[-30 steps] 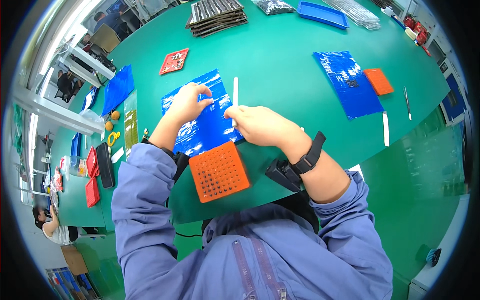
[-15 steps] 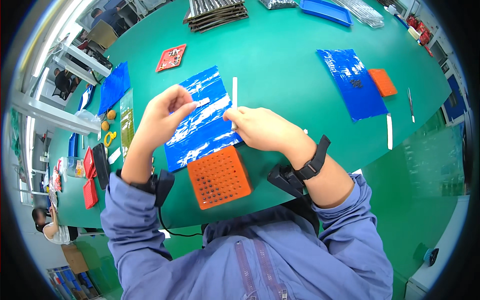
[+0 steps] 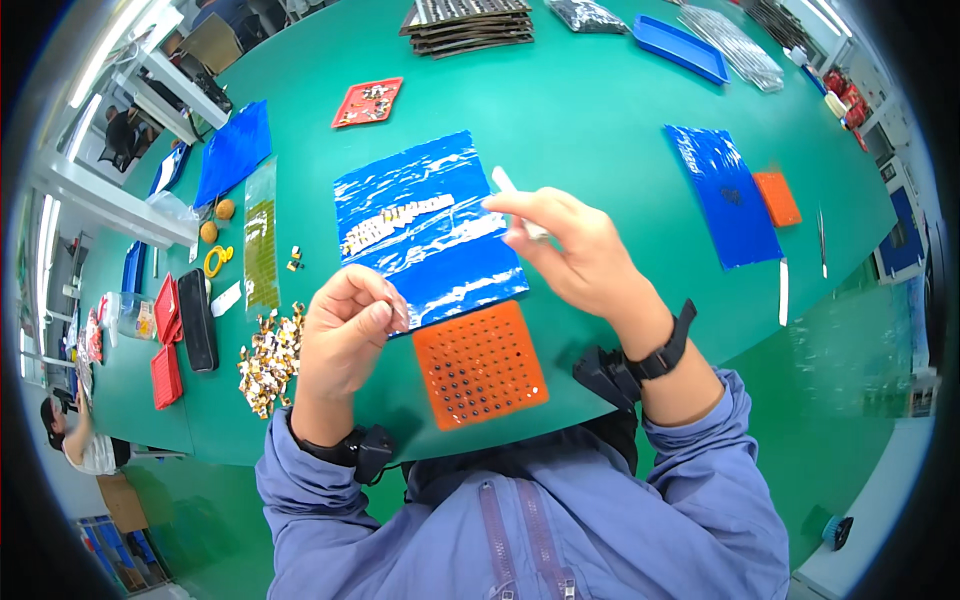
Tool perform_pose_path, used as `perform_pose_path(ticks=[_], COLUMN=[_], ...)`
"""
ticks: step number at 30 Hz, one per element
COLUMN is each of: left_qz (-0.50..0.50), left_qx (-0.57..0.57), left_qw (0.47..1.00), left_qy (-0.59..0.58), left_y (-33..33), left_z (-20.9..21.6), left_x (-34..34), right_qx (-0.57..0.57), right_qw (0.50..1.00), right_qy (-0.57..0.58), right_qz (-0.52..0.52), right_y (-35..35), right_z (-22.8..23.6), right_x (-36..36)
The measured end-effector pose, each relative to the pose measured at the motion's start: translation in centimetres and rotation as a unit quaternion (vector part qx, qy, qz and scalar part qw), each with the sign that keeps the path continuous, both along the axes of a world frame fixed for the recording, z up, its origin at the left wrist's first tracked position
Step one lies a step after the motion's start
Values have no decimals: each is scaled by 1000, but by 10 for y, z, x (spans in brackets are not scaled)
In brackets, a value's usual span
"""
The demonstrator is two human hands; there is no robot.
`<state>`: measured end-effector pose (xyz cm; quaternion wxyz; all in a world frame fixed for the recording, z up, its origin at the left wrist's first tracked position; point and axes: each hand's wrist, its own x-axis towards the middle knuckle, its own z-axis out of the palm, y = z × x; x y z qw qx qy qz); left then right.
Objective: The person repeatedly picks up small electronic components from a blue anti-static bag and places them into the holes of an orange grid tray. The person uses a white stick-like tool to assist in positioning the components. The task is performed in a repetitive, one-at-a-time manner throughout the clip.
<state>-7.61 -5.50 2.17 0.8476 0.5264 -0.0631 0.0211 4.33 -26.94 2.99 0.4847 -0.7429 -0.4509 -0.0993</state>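
My left hand [image 3: 350,330] is closed in a pinch over the near-left corner of a blue glossy sheet [image 3: 450,285]; what its fingertips hold, if anything, is too small to make out. Beyond the sheet's right edge, my right hand [image 3: 575,245] has its thumb and forefinger around a slim white strip [image 3: 503,180], partly covered by the fingers. A slanting row of small white pieces [image 3: 400,222] lies on the sheet. Right in front of me, an orange block [image 3: 520,345] with a grid of holes has dark round bits in several of them.
Loose white-and-brown pieces [image 3: 270,360] are heaped left of my left hand. A red tray [image 3: 345,117] of small parts sits farther back. To the right lie a second blue sheet [image 3: 725,225], another orange block [image 3: 777,198] and tweezers [image 3: 823,245]. Dark trays [image 3: 465,40] are stacked at the back.
My left hand has drawn back toward me from the sheet's middle, uncovering the row of pieces. My right hand has shifted right, and the white strip now slants. The whole view has shifted slightly.
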Motion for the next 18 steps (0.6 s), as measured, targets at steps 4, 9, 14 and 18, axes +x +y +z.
perform_pose_path(ticks=[4,9,14,18], left_qz=[-39,-74,-76,-80], left_qx=[-113,-163,-134,-122], left_qw=[993,983,988,989], left_qy=[-21,-27,-20,-18], left_y=[-2,-2,-3,-4], left_z=[-8,-12,-12,-13], left_x=[0,-4,-5,-4], right_qx=[136,147,138,127], right_qw=[988,917,867,869], right_qy=[56,327,427,415], right_qz=[54,175,217,237], right_y=[-3,-5,1,2], right_z=[8,2,0,-2], right_x=[-7,-20,-26,-23])
